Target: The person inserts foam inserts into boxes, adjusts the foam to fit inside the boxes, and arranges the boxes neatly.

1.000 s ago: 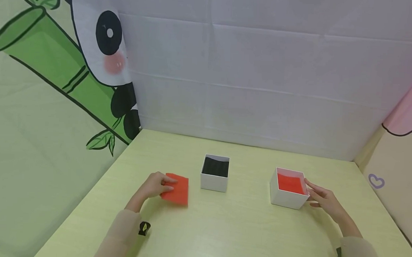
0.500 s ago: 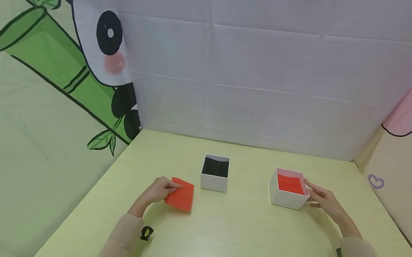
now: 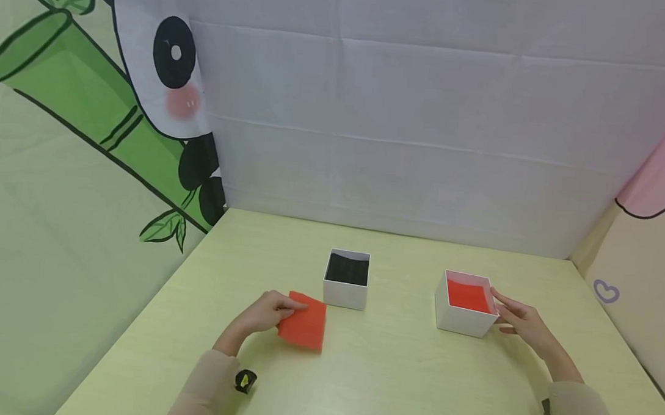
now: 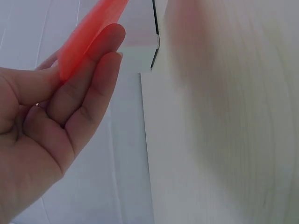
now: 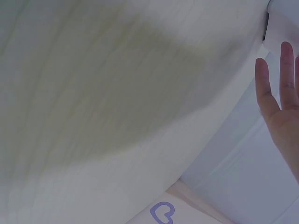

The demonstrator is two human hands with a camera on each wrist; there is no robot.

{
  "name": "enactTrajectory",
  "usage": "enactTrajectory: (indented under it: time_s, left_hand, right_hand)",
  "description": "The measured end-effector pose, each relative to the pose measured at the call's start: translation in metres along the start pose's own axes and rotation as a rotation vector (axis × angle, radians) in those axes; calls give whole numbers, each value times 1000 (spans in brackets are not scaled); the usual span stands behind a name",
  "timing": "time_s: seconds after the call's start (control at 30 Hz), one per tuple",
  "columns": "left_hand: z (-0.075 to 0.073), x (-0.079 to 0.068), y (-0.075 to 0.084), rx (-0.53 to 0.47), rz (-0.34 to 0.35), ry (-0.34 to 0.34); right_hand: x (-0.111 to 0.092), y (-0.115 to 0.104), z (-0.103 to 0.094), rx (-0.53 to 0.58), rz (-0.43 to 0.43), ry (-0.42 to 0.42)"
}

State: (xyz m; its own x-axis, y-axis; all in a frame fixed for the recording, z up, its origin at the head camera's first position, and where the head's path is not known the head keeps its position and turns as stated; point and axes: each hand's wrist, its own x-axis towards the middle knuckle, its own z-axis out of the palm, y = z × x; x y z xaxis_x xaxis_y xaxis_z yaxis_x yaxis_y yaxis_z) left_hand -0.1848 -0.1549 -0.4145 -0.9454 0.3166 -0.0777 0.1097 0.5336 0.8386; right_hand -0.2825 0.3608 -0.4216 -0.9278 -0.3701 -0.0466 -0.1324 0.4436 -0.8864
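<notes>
My left hand (image 3: 265, 311) pinches a thin red square sheet (image 3: 306, 326) by its left edge, thumb on one face and fingers on the other. The left wrist view shows this red sheet (image 4: 88, 37) held above the table, with its shadow below. At right, my right hand (image 3: 526, 325) rests its fingers against the right side of a white open box (image 3: 460, 320). Inside that box lies red material (image 3: 467, 296). In the right wrist view the fingers of the right hand (image 5: 284, 109) are straight and spread.
A second white open box (image 3: 345, 295) with black material (image 3: 348, 269) inside stands just beyond the held sheet, left of the other box. The pale wooden table (image 3: 393, 368) meets a white cloth backdrop (image 3: 401, 143) at its far edge.
My left hand has carried the red sheet to the right and slightly nearer to me. The right hand and both boxes have stayed in place.
</notes>
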Motion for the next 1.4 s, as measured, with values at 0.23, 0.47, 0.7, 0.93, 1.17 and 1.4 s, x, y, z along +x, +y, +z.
enactTrajectory:
  time_s: [0.23,0.47,0.7,0.93,1.17,1.4]
  left_hand:
    - [15,8,3,2,35,-66]
    - [34,20,11,-66,52,-36]
    - [49,34,21,-156,45,1]
    - [62,47,32,-209,46,-7]
    - [76,62,43,-217,35,-17]
    - [91,73,57,-196,64,-8]
  right_hand:
    - [0,0,0,3,12,-3]
    - [2,1,-1,17,38,-10]
    - [6,3,-6,14,33,-10]
    - [9,1,-11,10,28,-17]
    - [9,0,-12,11,36,-14]
    - [8,1,-12,12,9,-11]
